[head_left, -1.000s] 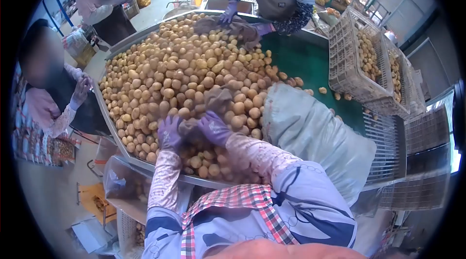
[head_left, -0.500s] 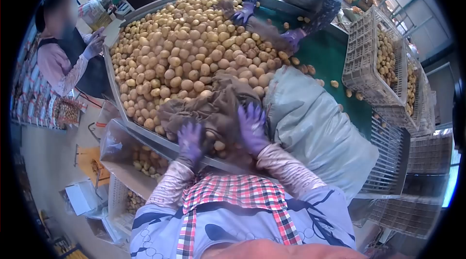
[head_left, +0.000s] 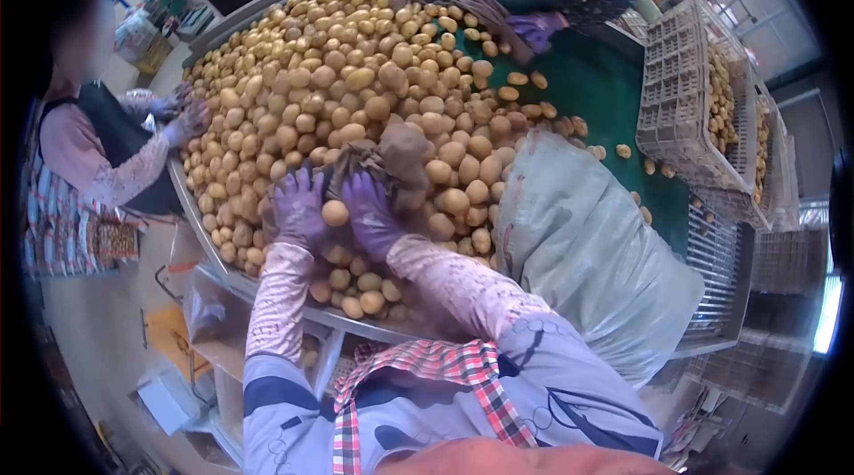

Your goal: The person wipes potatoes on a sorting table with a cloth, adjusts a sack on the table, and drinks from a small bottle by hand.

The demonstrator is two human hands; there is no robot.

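A broad heap of potatoes [head_left: 294,92] fills the metal-edged sorting table. My left hand [head_left: 301,213], in a purple glove, lies on the near part of the heap with its fingers spread. Beside it, my right hand [head_left: 371,215] rests on a crumpled brown cloth [head_left: 402,162], fingers also apart. One potato [head_left: 335,213] sits in the gap between my two hands. More potatoes [head_left: 360,288] lie below my wrists, close to the table's rim. Whether any fingertips hook under the cloth is hidden.
A full whitish woven sack [head_left: 587,244] lies to my right on the green belt [head_left: 614,110]. Plastic crates of potatoes [head_left: 685,92] stand at the far right. Across the table, a co-worker's gloved hands [head_left: 536,28] handle another brown cloth [head_left: 480,5]. Another person's hands [head_left: 182,115] touch the heap at left.
Both my hands have moved forward and left onto the heap, bunching the brown cloth away from me and uncovering potatoes near the rim. The person at left has reached onto the potatoes.
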